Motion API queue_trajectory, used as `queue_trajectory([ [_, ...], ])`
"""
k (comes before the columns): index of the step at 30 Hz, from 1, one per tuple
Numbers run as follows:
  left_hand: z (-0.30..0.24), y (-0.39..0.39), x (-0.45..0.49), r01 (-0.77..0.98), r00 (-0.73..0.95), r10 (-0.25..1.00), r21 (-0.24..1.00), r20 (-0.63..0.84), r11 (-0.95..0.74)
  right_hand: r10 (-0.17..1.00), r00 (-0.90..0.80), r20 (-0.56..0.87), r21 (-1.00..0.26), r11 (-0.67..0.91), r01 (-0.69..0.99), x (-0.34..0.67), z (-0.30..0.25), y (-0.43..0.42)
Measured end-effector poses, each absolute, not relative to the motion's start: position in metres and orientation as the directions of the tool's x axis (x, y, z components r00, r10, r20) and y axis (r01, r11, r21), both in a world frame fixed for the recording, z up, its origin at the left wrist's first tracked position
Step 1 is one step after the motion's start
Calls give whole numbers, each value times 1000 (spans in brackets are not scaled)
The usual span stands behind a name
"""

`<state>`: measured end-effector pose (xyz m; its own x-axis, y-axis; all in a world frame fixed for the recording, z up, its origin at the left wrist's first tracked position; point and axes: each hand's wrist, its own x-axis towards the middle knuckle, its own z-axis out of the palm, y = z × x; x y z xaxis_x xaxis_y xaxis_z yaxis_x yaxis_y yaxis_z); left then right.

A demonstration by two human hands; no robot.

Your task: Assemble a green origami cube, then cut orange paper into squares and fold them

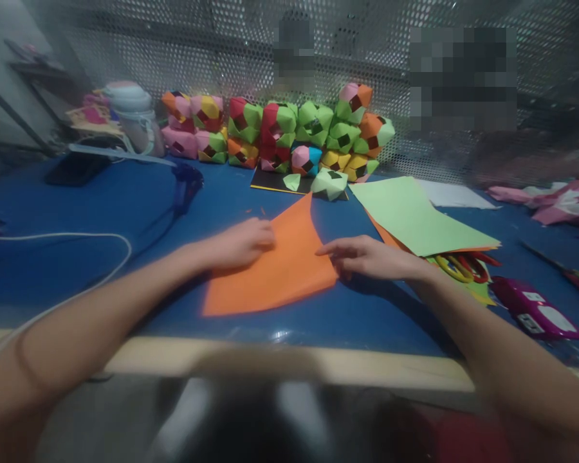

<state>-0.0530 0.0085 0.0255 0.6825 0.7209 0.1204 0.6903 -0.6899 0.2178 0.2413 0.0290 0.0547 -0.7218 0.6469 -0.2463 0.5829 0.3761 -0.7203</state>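
An orange sheet of paper [270,276] lies slantwise on the blue table, its right edge raised and curved. My left hand [244,244] rests at the paper's left edge with its fingers curled against it, slightly blurred. At the opposite edge, my right hand [357,256] has the paper between its fingers, the index finger stretched over the top; the thumb is partly hidden. Beyond the sheet sit a pale green folded paper piece [330,184] and a smaller green paper piece [292,182], both on or by a dark flat board [270,180].
Folded paper balls [313,122] are stacked along the mesh partition. Green sheets [419,215] lie at right, near scissors with yellow and red handles [458,265] and a purple packet [535,308]. At left are a blue glue gun [187,183], a white cable [91,235] and a bottle [135,116].
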Motion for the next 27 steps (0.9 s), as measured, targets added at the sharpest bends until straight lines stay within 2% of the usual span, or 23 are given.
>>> queue_trajectory([
  [4,21,12,-57,678,679,720,254,144,-690,590,-805,-54,-590,632,503,240,44,27],
  [7,20,12,-58,671,693,699,198,175,-715,504,-850,151,-321,838,440,237,32,28],
  [9,21,11,-58,655,718,672,149,181,-740,407,-875,263,-116,914,390,235,25,31],
  [11,22,11,-58,644,738,651,103,178,-758,279,-903,326,12,954,299,233,19,35],
  [12,23,11,-58,644,741,647,86,179,-760,218,-916,336,38,969,245,233,17,37],
  [14,23,12,-58,646,742,644,58,187,-761,160,-930,331,26,984,178,234,13,39],
  [18,23,12,-55,645,744,634,18,211,-764,228,-924,308,-72,974,216,237,8,41],
  [22,25,-1,-55,677,721,663,1,200,-736,237,-918,318,-129,970,206,237,7,40],
  [24,27,-13,-61,659,737,653,30,177,-752,239,-915,326,-147,969,201,237,8,40],
  [27,30,-32,-76,625,740,650,180,173,-760,249,-915,318,-160,965,207,239,8,42],
])
